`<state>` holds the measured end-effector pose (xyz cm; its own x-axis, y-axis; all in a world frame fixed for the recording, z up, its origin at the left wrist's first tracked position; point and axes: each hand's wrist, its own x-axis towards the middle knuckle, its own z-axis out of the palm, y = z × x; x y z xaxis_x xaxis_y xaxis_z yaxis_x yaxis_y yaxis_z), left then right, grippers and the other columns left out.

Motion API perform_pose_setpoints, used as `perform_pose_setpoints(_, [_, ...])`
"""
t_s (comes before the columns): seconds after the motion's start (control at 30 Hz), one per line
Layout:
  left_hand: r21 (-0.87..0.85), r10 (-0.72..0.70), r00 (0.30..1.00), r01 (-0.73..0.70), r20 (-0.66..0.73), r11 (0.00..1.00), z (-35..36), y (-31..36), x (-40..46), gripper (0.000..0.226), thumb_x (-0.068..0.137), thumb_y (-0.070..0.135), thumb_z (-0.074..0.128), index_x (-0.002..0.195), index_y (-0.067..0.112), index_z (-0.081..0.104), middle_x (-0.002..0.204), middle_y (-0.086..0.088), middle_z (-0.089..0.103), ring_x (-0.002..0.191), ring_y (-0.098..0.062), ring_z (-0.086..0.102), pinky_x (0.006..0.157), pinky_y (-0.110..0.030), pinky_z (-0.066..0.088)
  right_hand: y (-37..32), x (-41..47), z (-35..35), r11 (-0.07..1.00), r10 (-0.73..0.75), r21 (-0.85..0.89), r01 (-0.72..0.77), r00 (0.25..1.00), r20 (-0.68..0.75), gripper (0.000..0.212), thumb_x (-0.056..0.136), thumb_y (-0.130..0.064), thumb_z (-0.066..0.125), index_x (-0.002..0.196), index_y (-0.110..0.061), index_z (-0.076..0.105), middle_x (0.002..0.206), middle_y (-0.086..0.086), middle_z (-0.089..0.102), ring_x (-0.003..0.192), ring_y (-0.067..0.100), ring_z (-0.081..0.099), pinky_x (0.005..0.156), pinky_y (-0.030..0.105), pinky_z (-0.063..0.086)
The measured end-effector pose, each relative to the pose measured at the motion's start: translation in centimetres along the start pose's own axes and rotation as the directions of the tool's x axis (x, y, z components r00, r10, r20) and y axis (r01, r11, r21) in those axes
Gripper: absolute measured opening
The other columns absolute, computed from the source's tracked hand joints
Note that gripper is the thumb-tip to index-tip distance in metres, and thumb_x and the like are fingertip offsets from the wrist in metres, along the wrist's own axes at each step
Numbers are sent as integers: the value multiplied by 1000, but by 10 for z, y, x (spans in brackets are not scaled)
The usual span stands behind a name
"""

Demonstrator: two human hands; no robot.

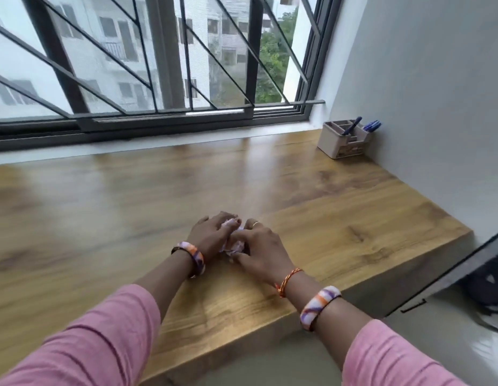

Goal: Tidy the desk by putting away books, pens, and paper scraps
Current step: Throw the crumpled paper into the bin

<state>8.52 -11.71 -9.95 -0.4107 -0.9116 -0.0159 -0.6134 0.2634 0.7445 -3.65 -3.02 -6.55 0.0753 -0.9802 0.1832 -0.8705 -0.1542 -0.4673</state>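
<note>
I count two hands, one wad of paper, one pen holder and a few blue pens. The left hand [211,236] and the right hand [263,250] sit close together on the desk [339,218], near its front edge. Between them is the paper wad [236,244], white and crumpled into a bumpy ball. Both hands curl their fingers around it from each side, so I see only a small part of the paper peeking out. The left hand covers it from the far left side, and the right hand closes over it from the near right side with the thumb tucked against the paper. The desk is smooth, shiny brown wood with dark wavy grain. In the far right corner, next to the white wall, stands the pen holder [344,140]. It is a beige plastic box with several small square slots. One blue pen [352,126] leans out of a middle slot, and a bunch of blue pens [372,125] sticks out of the back slot; I cannot count that bunch. Each wrist has one round bangle [318,306] with purple, orange and white swirls. The right wrist also has a thin orange thread [288,281]. Both sleeves are soft pink cloth.
</note>
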Motion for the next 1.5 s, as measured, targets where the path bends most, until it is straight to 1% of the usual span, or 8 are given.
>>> perform_pose_setpoints(0.13, [-218, -94, 989, 67, -113, 974, -24, -10, -65, 32, 71, 54, 45, 86, 29, 58, 86, 1, 65, 84, -19, 61, 74, -28, 45, -41, -19, 18, 994, -17, 113, 14, 999, 27, 15, 67, -20, 73, 80, -28, 71, 81, -7, 47, 76, 16, 56, 63, 19, 31])
perform_pose_setpoints(0.3, [-285, -139, 960, 67, -243, 956, -62, -40, -156, 31, 61, 64, 42, 73, 38, 53, 71, 10, 60, 68, -9, 56, 67, -28, 45, -106, -49, 50, 956, -129, 279, 94, 985, 111, 18, 63, -18, 77, 78, -25, 72, 80, -2, 53, 72, 16, 58, 64, 27, 45])
perform_pose_setpoints(0.5, [-487, -296, 842, 45, -451, 872, -105, -76, -273, 15, 84, 10, 63, 73, 20, 58, 57, 8, 56, 51, -2, 50, 53, -21, 44, -201, -83, 94, 847, -342, 496, 191, 910, 235, 19, 61, 4, 71, 76, -9, 73, 82, 15, 54, 74, 30, 61, 68, 42, 52])
perform_pose_setpoints(0.63, [-741, -569, 620, -29, -540, 671, -134, -104, -370, 15, 85, 2, 58, 73, 11, 58, 54, 6, 59, 49, -5, 57, 45, -18, 48, -286, -116, 137, 749, -535, 616, 246, 773, 342, 19, 66, 5, 70, 72, -13, 69, 82, 7, 51, 68, 20, 57, 64, 27, 50])
perform_pose_setpoints(0.87, [-783, -796, 61, 151, -602, 604, -148, -155, -563, 45, 90, 43, 43, 122, 13, 54, 122, -10, 56, 113, -22, 52, 106, -42, 37, -414, -197, 223, 614, -788, 647, 452, 407, 463, 23, 64, 6, 63, 80, -10, 69, 88, 2, 50, 73, 15, 49, 62, 2, 34])
perform_pose_setpoints(1.1, [-927, -777, -508, 156, -372, 341, -62, -152, -720, 23, 91, 26, 53, 107, 12, 59, 118, -11, 60, 107, -24, 56, 98, -43, 46, -467, -270, 305, 527, -756, 573, 628, 38, 654, 43, 77, 6, 54, 109, -20, 68, 132, 16, 46, 119, 31, 49, 98, 28, 42])
perform_pose_setpoints(1.27, [-976, -716, -664, 114, -213, 185, 26, -119, -754, 17, 88, 16, 56, 101, 10, 65, 101, -6, 65, 98, -25, 59, 87, -36, 47, -442, -292, 309, 431, -662, 534, 727, -148, 735, 51, 79, 6, 50, 117, -24, 64, 142, 12, 39, 131, 27, 38, 103, 25, 33])
perform_pose_setpoints(1.5, [-982, -659, -732, 82, -174, 169, 104, -64, -705, 10, 88, 16, 57, 90, 11, 65, 93, -7, 64, 87, -21, 58, 84, -35, 49, -376, -280, 275, 267, -591, 594, 759, -358, 723, 42, 84, -1, 55, 119, -24, 62, 144, 8, 38, 126, 27, 44, 107, 33, 37])
